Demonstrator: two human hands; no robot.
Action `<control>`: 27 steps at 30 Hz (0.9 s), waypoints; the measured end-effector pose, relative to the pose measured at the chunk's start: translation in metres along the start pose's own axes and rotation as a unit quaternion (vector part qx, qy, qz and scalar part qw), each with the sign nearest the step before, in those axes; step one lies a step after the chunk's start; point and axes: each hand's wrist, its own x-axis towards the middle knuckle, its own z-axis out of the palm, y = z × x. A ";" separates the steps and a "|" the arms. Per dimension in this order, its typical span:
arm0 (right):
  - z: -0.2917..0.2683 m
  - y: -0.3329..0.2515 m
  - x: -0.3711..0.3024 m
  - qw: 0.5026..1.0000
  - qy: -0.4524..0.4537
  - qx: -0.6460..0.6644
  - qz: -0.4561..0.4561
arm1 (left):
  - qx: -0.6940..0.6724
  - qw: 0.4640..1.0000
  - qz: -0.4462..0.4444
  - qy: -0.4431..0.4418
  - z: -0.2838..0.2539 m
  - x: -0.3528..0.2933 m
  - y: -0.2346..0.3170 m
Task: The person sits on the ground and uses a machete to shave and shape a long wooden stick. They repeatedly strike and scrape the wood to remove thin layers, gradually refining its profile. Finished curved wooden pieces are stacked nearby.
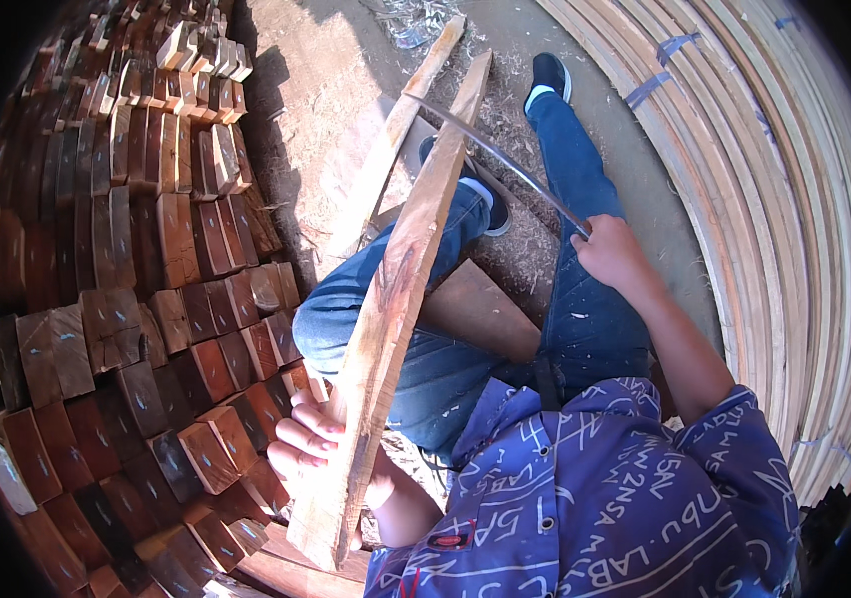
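A long rough wooden plank (401, 269) slants across my bent left leg, its near end low at the left and its narrower far end beyond my knee. My left hand (304, 439) is closed around its near end, fingers showing on the left side. In my right hand (610, 254), above my right thigh, is a long thin metal blade (520, 169), seen nearly edge-on; its handle is hidden in the fist. The blade crosses over the plank's far part, tip pointing left. Whether it touches the wood I cannot tell.
A second plank (386, 149) lies beyond my left knee. Stacked dark timber pieces (146, 259) fill the left side. Long pale boards (744, 179) curve along the right, with blue ties. Between my legs is a flat wooden piece (480, 309); shavings litter the ground (326, 90).
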 end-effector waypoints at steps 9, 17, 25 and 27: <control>0.005 -0.025 -0.055 0.981 0.014 0.147 -0.125 | 0.053 0.998 0.027 -0.033 0.012 0.004 -0.001; -0.016 -0.077 -0.085 0.934 0.015 0.117 -0.337 | 0.031 0.999 0.015 -0.027 0.009 -0.002 -0.001; -0.003 -0.056 -0.074 0.968 -0.032 0.034 -0.248 | 0.019 0.999 0.004 -0.039 0.006 -0.006 -0.003; 0.014 -0.030 -0.040 0.984 -0.029 0.017 -0.174 | 0.033 0.997 0.013 -0.073 -0.002 -0.008 -0.010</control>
